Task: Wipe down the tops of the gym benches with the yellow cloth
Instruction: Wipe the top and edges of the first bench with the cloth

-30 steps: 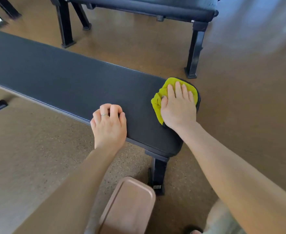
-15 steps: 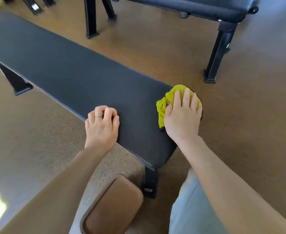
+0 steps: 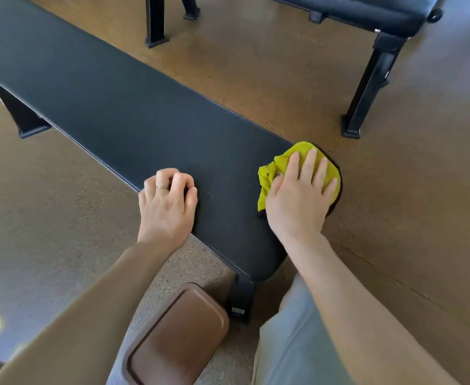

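Head view: my right hand (image 3: 300,195) presses flat, fingers spread, on the bunched yellow cloth (image 3: 276,169) at the near bench (image 3: 122,112) end; my left hand (image 3: 167,201) rests curled on its edge, holding nothing; the bench's long axis runs away up-left.

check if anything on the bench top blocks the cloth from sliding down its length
Only the left hand, resting curled on the near edge of the bench. The right hand presses the yellow cloth flat at the bench's end; the rest of the pad shows nothing on it.

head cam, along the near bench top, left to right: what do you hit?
Bare bench pad → left hand, fingers curled on the near edge → yellow cloth → right hand pressing the cloth at the bench's rounded end.
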A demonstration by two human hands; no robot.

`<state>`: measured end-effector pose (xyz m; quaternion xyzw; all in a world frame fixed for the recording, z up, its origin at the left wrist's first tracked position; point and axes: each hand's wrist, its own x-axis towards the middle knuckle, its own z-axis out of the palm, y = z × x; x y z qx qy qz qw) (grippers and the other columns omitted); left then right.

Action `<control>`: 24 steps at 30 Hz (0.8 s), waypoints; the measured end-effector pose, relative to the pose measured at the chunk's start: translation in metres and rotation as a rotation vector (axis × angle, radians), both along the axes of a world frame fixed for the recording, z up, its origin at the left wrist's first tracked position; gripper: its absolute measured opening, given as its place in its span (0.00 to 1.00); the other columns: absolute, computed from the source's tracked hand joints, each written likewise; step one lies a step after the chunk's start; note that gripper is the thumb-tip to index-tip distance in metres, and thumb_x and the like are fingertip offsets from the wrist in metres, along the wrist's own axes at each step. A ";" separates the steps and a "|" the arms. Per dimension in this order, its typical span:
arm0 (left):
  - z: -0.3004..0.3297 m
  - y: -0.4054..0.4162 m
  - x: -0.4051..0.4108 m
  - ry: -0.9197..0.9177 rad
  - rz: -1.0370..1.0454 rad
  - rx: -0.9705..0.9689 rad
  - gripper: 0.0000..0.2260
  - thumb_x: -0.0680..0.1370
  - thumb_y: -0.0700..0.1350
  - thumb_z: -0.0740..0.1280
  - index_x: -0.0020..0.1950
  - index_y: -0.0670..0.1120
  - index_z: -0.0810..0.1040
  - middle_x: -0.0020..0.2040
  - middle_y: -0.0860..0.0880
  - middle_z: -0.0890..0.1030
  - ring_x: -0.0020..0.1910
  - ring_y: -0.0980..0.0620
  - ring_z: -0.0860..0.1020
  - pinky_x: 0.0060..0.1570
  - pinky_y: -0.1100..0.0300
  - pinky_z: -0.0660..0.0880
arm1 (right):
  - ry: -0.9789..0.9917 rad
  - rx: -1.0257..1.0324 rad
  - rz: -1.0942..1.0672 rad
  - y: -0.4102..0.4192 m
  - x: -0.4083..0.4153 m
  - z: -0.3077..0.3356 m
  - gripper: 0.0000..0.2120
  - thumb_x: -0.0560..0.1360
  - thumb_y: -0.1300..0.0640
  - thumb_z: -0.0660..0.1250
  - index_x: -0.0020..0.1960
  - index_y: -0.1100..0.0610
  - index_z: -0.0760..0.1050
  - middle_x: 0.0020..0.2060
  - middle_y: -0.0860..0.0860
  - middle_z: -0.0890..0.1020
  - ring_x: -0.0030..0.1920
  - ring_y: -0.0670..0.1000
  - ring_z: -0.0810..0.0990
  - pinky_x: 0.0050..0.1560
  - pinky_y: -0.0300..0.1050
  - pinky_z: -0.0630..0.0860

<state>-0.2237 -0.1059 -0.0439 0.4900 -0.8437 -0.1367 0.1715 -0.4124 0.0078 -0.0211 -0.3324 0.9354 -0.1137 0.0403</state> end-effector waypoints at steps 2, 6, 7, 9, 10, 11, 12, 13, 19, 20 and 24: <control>-0.002 -0.001 0.002 0.022 -0.017 -0.017 0.08 0.84 0.50 0.56 0.55 0.50 0.73 0.61 0.51 0.71 0.60 0.44 0.67 0.61 0.47 0.65 | 0.037 0.011 0.033 0.015 0.051 0.005 0.27 0.85 0.47 0.49 0.81 0.57 0.58 0.81 0.59 0.57 0.80 0.63 0.55 0.78 0.68 0.53; -0.003 -0.005 0.007 0.032 -0.092 -0.045 0.13 0.82 0.53 0.53 0.55 0.50 0.74 0.61 0.50 0.72 0.58 0.43 0.68 0.57 0.48 0.66 | 0.020 0.033 0.234 0.042 0.133 0.008 0.28 0.83 0.47 0.50 0.80 0.56 0.61 0.80 0.58 0.62 0.79 0.62 0.60 0.77 0.66 0.57; -0.001 -0.009 0.010 0.025 -0.148 -0.049 0.13 0.82 0.54 0.54 0.55 0.50 0.74 0.61 0.50 0.72 0.58 0.44 0.69 0.56 0.48 0.66 | 0.019 0.040 0.270 0.039 0.124 0.007 0.28 0.83 0.47 0.49 0.80 0.55 0.61 0.80 0.56 0.62 0.79 0.61 0.60 0.77 0.65 0.57; 0.011 -0.028 0.019 0.009 -0.319 -0.086 0.12 0.83 0.54 0.55 0.54 0.50 0.75 0.58 0.50 0.74 0.54 0.45 0.71 0.53 0.48 0.68 | 0.077 0.053 0.237 0.030 0.088 0.002 0.27 0.83 0.46 0.46 0.80 0.52 0.63 0.80 0.53 0.63 0.79 0.58 0.60 0.77 0.63 0.58; 0.018 -0.046 0.026 -0.004 -0.399 -0.133 0.13 0.83 0.53 0.55 0.53 0.48 0.76 0.55 0.49 0.75 0.51 0.43 0.73 0.49 0.48 0.69 | 0.110 0.049 0.162 0.022 0.065 0.001 0.28 0.83 0.45 0.45 0.80 0.51 0.62 0.80 0.53 0.63 0.80 0.58 0.60 0.77 0.63 0.58; 0.024 -0.069 0.032 -0.027 -0.443 -0.192 0.14 0.83 0.51 0.55 0.50 0.46 0.77 0.51 0.47 0.76 0.48 0.41 0.74 0.46 0.47 0.70 | 0.101 0.050 0.065 0.011 0.045 0.001 0.29 0.83 0.44 0.43 0.81 0.51 0.61 0.81 0.52 0.61 0.80 0.57 0.58 0.78 0.64 0.56; 0.028 -0.094 0.036 -0.058 -0.450 -0.240 0.15 0.83 0.50 0.55 0.48 0.44 0.77 0.47 0.45 0.77 0.45 0.39 0.75 0.43 0.47 0.70 | 0.073 0.062 -0.035 -0.001 0.032 0.001 0.29 0.83 0.44 0.42 0.82 0.51 0.58 0.81 0.53 0.59 0.81 0.58 0.56 0.78 0.64 0.53; 0.031 -0.120 0.039 -0.086 -0.440 -0.269 0.17 0.83 0.50 0.53 0.47 0.42 0.76 0.44 0.43 0.77 0.43 0.37 0.75 0.41 0.46 0.70 | 0.060 0.070 -0.118 -0.013 0.029 -0.001 0.30 0.82 0.44 0.41 0.82 0.52 0.56 0.82 0.54 0.57 0.81 0.59 0.55 0.79 0.65 0.52; 0.017 -0.175 0.042 -0.085 -0.513 -0.258 0.15 0.83 0.48 0.52 0.45 0.43 0.73 0.43 0.43 0.75 0.41 0.38 0.72 0.41 0.44 0.70 | 0.108 0.042 -0.178 -0.082 0.161 -0.006 0.30 0.83 0.45 0.41 0.82 0.55 0.54 0.82 0.55 0.56 0.81 0.59 0.54 0.79 0.64 0.53; 0.016 -0.175 0.043 -0.062 -0.514 -0.248 0.14 0.83 0.47 0.52 0.45 0.43 0.73 0.43 0.44 0.75 0.41 0.39 0.72 0.41 0.45 0.69 | 0.104 0.031 -0.173 -0.097 0.179 -0.006 0.30 0.83 0.45 0.41 0.82 0.55 0.55 0.82 0.55 0.57 0.81 0.59 0.55 0.79 0.65 0.53; 0.015 -0.180 0.047 -0.006 -0.523 -0.213 0.14 0.84 0.47 0.51 0.45 0.43 0.71 0.42 0.46 0.72 0.40 0.42 0.68 0.40 0.48 0.66 | 0.129 0.015 -0.153 -0.116 0.190 -0.006 0.28 0.84 0.44 0.43 0.81 0.52 0.60 0.81 0.53 0.61 0.80 0.58 0.58 0.79 0.62 0.56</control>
